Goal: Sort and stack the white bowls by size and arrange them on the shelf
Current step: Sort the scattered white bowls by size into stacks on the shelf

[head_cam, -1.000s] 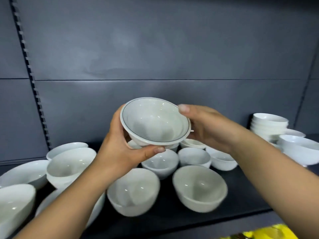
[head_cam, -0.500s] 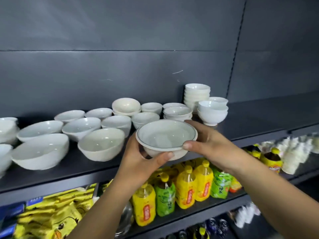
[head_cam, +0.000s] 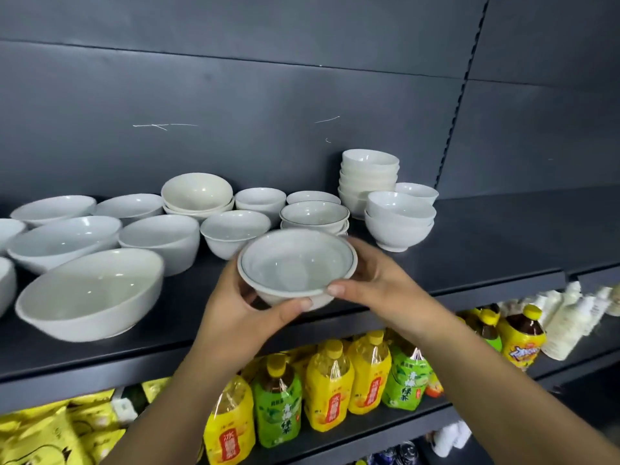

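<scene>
Both hands held the ringed bowl (head_cam: 297,263) level over the front edge of the shelf (head_cam: 486,236), in front and left of the tall stack (head_cam: 369,176). The left hand (head_cam: 235,307) curled under its base and the right hand (head_cam: 379,283) gripped its rim, a hold that probably kept it flat for nesting. Just left of the tall stack sat a short stack (head_cam: 314,214) with the same dark ring, likely its home. A footed pair (head_cam: 399,216) in front of the tall stack and a plain bowl (head_cam: 235,231) further left crowded that spot.
</scene>
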Demonstrator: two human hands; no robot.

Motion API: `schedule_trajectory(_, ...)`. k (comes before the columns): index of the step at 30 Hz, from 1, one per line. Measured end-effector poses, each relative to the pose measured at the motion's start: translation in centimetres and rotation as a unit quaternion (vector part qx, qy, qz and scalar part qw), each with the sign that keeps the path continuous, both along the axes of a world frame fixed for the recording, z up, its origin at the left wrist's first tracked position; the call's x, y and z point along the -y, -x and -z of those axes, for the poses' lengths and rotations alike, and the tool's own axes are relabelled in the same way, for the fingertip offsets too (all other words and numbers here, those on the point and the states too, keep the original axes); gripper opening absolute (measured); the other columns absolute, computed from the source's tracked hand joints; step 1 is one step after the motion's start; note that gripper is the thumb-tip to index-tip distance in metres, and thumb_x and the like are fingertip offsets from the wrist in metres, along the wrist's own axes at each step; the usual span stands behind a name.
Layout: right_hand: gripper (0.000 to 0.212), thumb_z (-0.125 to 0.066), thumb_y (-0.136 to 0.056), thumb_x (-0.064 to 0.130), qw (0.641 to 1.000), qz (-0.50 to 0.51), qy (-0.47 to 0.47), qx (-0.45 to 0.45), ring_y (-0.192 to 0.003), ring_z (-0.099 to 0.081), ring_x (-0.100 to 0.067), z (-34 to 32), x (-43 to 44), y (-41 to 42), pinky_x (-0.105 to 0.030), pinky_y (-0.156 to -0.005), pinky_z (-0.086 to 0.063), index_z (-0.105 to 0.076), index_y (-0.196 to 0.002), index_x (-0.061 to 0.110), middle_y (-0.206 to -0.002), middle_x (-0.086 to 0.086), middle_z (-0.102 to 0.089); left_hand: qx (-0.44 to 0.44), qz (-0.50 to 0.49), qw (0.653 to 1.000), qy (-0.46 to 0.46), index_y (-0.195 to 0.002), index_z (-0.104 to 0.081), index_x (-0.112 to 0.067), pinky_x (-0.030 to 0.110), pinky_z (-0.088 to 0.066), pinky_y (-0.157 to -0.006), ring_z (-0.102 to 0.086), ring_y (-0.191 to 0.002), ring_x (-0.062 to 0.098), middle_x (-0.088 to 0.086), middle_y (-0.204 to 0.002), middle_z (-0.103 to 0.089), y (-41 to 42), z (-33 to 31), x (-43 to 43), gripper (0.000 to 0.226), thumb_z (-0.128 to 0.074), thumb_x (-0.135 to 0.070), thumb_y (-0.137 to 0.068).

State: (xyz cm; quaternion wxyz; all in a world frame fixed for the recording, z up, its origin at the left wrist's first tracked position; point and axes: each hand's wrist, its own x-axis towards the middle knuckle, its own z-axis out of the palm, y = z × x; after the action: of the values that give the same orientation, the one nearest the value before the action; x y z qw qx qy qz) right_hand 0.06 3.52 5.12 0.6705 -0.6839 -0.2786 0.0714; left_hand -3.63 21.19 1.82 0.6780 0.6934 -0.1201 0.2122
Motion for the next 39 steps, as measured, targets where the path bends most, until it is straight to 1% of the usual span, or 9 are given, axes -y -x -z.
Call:
schedule_trajectory(3,0.068,-0.074,-0.049,0.034,0.999,0.016,0.003,0.044,-0.107,-0.06,-0.007,-1.8,-0.5,-3.3,-0.021,-0.088,-0.049,-0.054,-0.113,0.022,-0.114,0.002,-0.064,0.029,-0.007,0.999,0.022,-0.112,-0.051,-0.031,0.01,-0.048,-0.077,-0.06,-0.103,-0.002,-0.019,-0.107,-0.066,-2.8,-1.9,0.1,0.074,-0.078,-0.035,-0.043)
schedule_trajectory(6,0.053,-0.076,-0.056,0.03,0.996,0.034,-0.017,0.08,-0.102,-0.062,-0.005,-3.3,-0.7,-6.5,-0.02,-0.087,-0.049,-0.057,-0.105,0.027,-0.105,0.008,-0.066,0.038,-0.018,0.998,0.035,-0.105,-0.051,-0.031,0.008,-0.047,-0.075,-0.06,-0.097,-0.008,-0.015,-0.104,-0.064,-6.4,-3.8,0.7,0.067,-0.081,-0.021,-0.046)
schedule_trajectory(10,0.044,-0.071,-0.065,0.034,0.992,0.063,-0.012,0.106,-0.105,-0.06,-0.006,-4.2,-0.3,-10.5,-0.02,-0.089,-0.048,-0.058,-0.106,0.023,-0.106,0.007,-0.066,0.015,-0.034,0.999,0.014,-0.105,-0.054,-0.03,0.016,-0.048,-0.083,-0.06,-0.102,0.0,-0.01,-0.111,-0.063,-11.0,-5.0,1.5,0.065,-0.076,-0.041,-0.046)
schedule_trajectory(12,0.037,-0.067,-0.07,0.027,0.993,0.059,-0.014,0.098,-0.103,-0.06,-0.006,-3.7,0.1,-12.1,-0.022,-0.091,-0.048,-0.058,-0.106,0.021,-0.106,0.005,-0.066,0.006,-0.048,0.999,-0.006,-0.1,-0.054,-0.035,0.011,-0.046,-0.08,-0.059,-0.098,-0.008,-0.017,-0.104,-0.064,-12.3,-4.7,1.7,0.058,-0.077,-0.042,-0.047)
schedule_trajectory(18,0.039,-0.071,-0.07,0.028,0.997,0.034,-0.002,0.068,-0.107,-0.059,-0.005,-1.6,0.5,-15.2,-0.024,-0.094,-0.047,-0.059,-0.106,0.026,-0.11,0.009,-0.066,-0.008,-0.092,0.995,-0.033,-0.103,-0.053,-0.032,0.005,-0.044,-0.076,-0.058,-0.091,-0.015,-0.019,-0.103,-0.061,-14.2,-3.0,2.6,0.044,-0.077,-0.012,-0.072)
schedule_trajectory(24,0.037,-0.071,-0.077,0.014,0.997,0.024,-0.024,0.071,-0.099,-0.059,0.004,1.0,0.6,-16.1,-0.013,-0.083,-0.045,-0.056,-0.109,0.025,-0.106,0.011,-0.063,-0.04,-0.085,0.994,-0.064,-0.123,-0.052,-0.018,0.014,-0.046,-0.088,-0.058,-0.106,-0.002,-0.009,-0.116,-0.063,-14.5,-1.1,2.7,0.076,-0.084,-0.038,-0.057)
schedule_trajectory(27,0.038,-0.07,-0.077,0.015,0.997,0.017,-0.043,0.058,-0.1,-0.058,0.006,1.8,0.5,-16.4,-0.012,-0.084,-0.044,-0.055,-0.107,0.032,-0.108,0.014,-0.062,-0.049,-0.091,0.992,-0.075,-0.125,-0.052,-0.02,0.025,-0.046,-0.095,-0.058,-0.11,0.003,-0.008,-0.118,-0.064,-14.7,-0.5,2.7,0.076,-0.072,-0.048,-0.057)
schedule_trajectory(32,0.052,-0.071,-0.07,0.03,0.998,-0.017,-0.058,0.03,-0.114,-0.057,-0.01,2.7,0.6,-16.8,-0.029,-0.099,-0.044,-0.054,-0.119,0.022,-0.121,0.001,-0.062,-0.043,-0.078,0.991,-0.097,-0.127,-0.048,-0.02,0.02,-0.045,-0.096,-0.056,-0.113,0.0,-0.01,-0.121,-0.061,-14.7,-0.2,2.6,0.076,-0.071,-0.047,-0.06)
schedule_trajectory(39,0.057,-0.07,-0.067,0.033,0.997,-0.02,-0.067,0.014,-0.116,-0.056,-0.013,3.3,0.8,-17.1,-0.036,-0.104,-0.042,-0.054,-0.119,0.021,-0.122,0.0,-0.062,-0.019,-0.07,0.988,-0.137,-0.132,-0.04,-0.011,0.02,-0.042,-0.098,-0.052,-0.119,0.005,-0.003,-0.127,-0.056,-15.1,0.1,2.4,0.087,-0.077,-0.038,-0.058)
